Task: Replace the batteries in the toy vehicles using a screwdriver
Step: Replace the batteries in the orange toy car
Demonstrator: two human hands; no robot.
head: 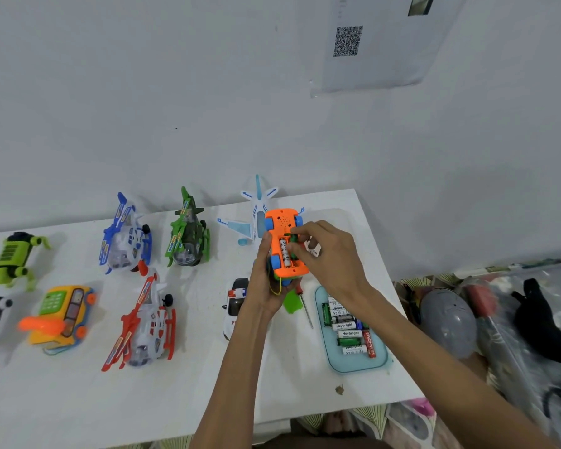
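Observation:
My left hand [264, 286] holds an orange toy vehicle [284, 246] with blue wheels upside down above the white table [191, 393]. Its battery bay is open, with one white battery lying inside. My right hand [324, 254] pinches a green battery [294, 242] at the bay. A green cover piece [292, 301] and a red-handled screwdriver [305, 306] lie on the table just below the toy. A light blue tray [357, 364] of several batteries sits under my right forearm.
Toys spread over the table: a white-blue plane [253, 215], a green helicopter [188, 234], a blue helicopter [127, 238], a red helicopter [146, 322], a police car [235, 306], a yellow phone car [62, 314], a green robot dog [13, 257]. Bagged clutter [499, 322] lies right of the table.

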